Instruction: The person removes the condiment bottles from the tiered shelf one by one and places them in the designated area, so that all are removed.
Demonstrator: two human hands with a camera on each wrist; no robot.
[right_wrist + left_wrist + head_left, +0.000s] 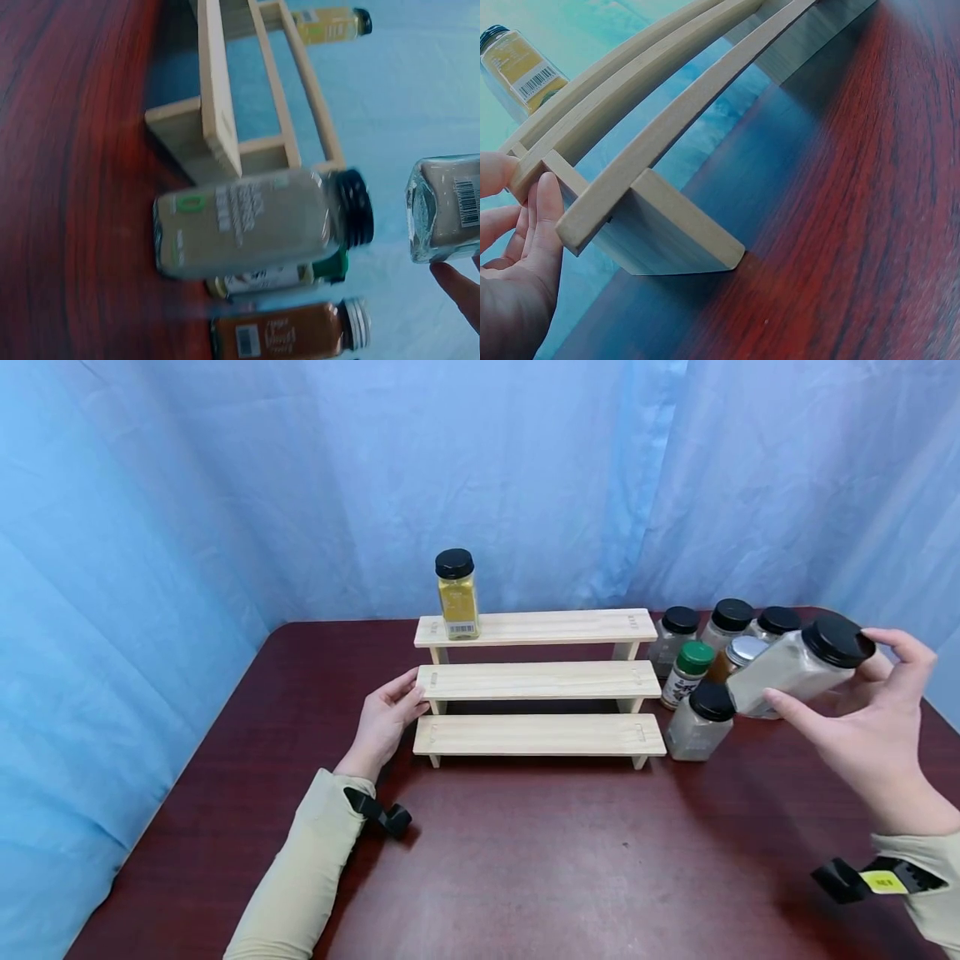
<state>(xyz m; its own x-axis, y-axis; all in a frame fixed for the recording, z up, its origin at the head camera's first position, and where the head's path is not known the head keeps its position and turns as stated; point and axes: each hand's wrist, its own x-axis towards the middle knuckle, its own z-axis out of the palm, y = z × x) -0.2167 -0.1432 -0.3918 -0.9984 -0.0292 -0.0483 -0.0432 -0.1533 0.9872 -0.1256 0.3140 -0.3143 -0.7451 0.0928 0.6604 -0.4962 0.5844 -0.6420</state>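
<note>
A three-tier wooden spice rack (537, 681) stands on the table. My left hand (384, 718) pinches the left end of its middle tier, thumb below and fingers around the board end in the left wrist view. On the top tier, toward the left, stands a jar of yellow spice (459, 602) with a black lid. My right hand (881, 718) holds a clear spice jar (787, 668) of pale powder by its lid and lower side, tilted in the air. In the right wrist view a fingertip (454, 283) touches this jar's glass (450, 210).
Right of the rack stand several jars: a black-lidded grey one (697, 731) in front, a green-capped bottle (684, 681), a silver-lidded brown jar (722, 667) and more black-lidded jars (675, 639) behind. Blue curtains (450, 468) hang around the dark red table (510, 860).
</note>
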